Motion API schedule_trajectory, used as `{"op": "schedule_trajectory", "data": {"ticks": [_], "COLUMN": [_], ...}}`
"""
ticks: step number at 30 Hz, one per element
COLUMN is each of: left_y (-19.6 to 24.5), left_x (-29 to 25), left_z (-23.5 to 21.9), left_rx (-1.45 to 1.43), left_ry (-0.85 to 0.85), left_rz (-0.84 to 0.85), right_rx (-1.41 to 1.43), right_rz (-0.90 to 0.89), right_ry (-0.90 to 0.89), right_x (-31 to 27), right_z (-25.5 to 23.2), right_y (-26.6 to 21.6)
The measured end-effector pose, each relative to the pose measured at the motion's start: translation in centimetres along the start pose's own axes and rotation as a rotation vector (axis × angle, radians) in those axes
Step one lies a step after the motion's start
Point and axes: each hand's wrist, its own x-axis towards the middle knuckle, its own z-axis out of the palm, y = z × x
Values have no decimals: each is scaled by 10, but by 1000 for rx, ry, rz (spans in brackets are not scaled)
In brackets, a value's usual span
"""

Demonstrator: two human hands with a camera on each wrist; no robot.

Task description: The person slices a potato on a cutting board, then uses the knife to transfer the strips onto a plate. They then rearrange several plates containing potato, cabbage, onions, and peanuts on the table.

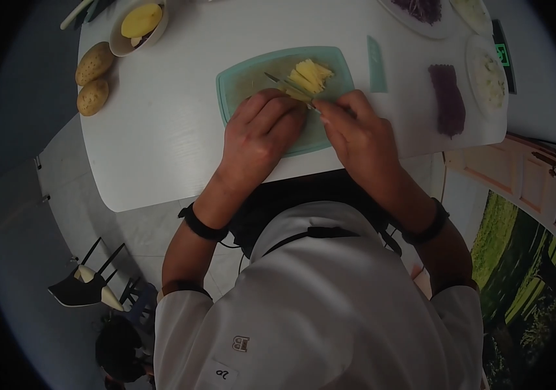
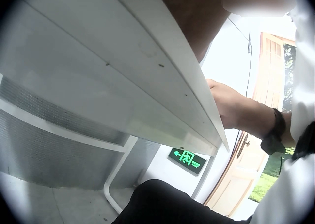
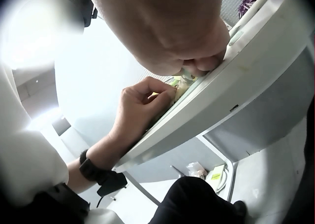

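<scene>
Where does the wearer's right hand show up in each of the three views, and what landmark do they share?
Head: right of centre in the upper half, the right hand gripping the knife.
Left wrist: right of centre, the right hand at the table edge, partly hidden.
Right wrist: large at top centre, the right hand above the table edge.
Shared landmark: the white table.

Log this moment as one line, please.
left hand: holding yellow piece | right hand: gripping knife | blade: beside left hand | yellow strips: piled on green cutting board
</scene>
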Motion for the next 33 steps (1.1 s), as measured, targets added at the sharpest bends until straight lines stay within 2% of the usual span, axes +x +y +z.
{"op": "schedule_trajectory", "data": {"ticks": [2,6,8,14,33], "left_y": [0,0,0,0,2], "left_x": [0,0,0,-2,-3], "left_z": [0,-1,-1,0,-1], "left_rx": [0,5,10,29,38], "left_ry": [2,7,11,18,-7], "left_rz": [0,6,5,11,-4], "right_rx": [154,231,246,201,62], "right_rz": [99,132,87,78,6], "right_ry": [77,90,87,33,26], "right_x": [-1,0,-3,-15,-11], "right_z": [4,0,-2,-8,-8], "right_y": [3,5,6,-3,-6]}}
